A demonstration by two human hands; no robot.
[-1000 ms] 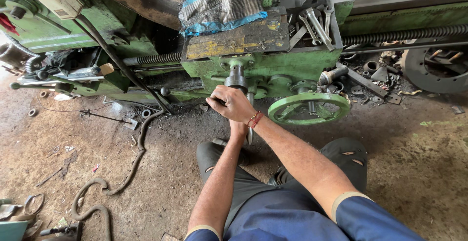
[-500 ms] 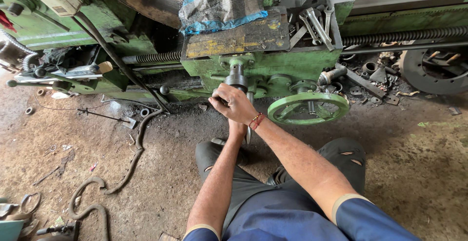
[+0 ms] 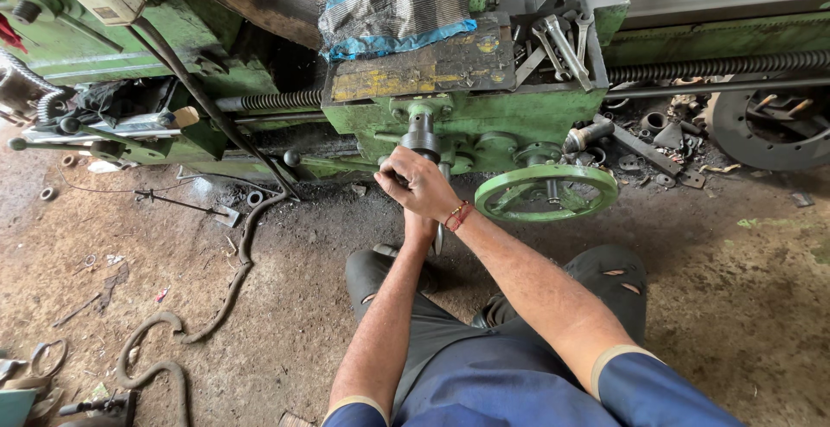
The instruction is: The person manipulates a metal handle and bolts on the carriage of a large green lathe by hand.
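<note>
Both our hands are stacked on the grey crank handle [image 3: 421, 143] at the green lathe's [image 3: 519, 120] apron: right hand [image 3: 421, 183] wrapped over it for leverage, left hand [image 3: 421, 226] tucked beneath, grip hidden.

Short dark-blue sleeves on both upper arms, right one edged with a pale tan band at the cuff. Bare forearms below, running toward twelve o'clock. Red and orange thread bracelets round the wrist of the right hand [image 3: 424, 187]. Left hand [image 3: 418, 225] mostly hidden under it. Grey-green trousers on bent knees, small tears in the cloth at three o'clock.
</note>
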